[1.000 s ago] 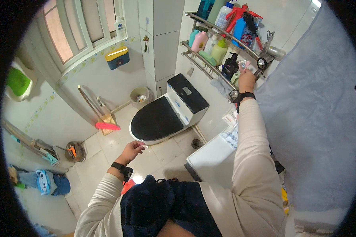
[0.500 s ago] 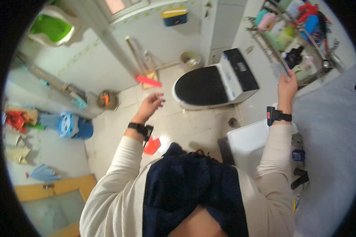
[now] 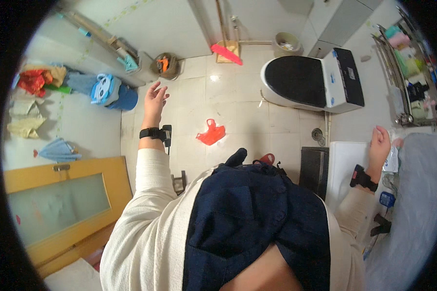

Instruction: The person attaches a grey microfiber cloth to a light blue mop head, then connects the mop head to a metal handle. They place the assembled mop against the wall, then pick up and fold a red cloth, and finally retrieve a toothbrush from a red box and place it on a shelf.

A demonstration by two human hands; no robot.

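My left hand [image 3: 155, 99] is held out over the tiled floor, fingers loosely apart and nothing in them. It is nearest to a brown bin [image 3: 166, 67] with an orange item inside. My right hand [image 3: 379, 145] is at the right, above the edge of a white basin-like surface [image 3: 342, 167], its fingers curled together with nothing visible in them. Beside it are a white packet [image 3: 391, 160] and a pale blue plastic sheet [image 3: 417, 194]. A red plastic bag [image 3: 211, 133] lies crumpled on the floor between my arms.
A toilet [image 3: 296, 82] with a black lid stands ahead to the right, below a metal rack [image 3: 395, 87] of toiletries. A pink broom [image 3: 226, 54] and a waste bin [image 3: 287, 46] stand at the far wall. A blue bucket [image 3: 124, 96] and a yellow-framed door [image 3: 116, 177] are at the left.
My right hand has come away from the metal rack and moved nearer to me. My left hand has swung outward to the left. The view has shifted, baring the red bag.
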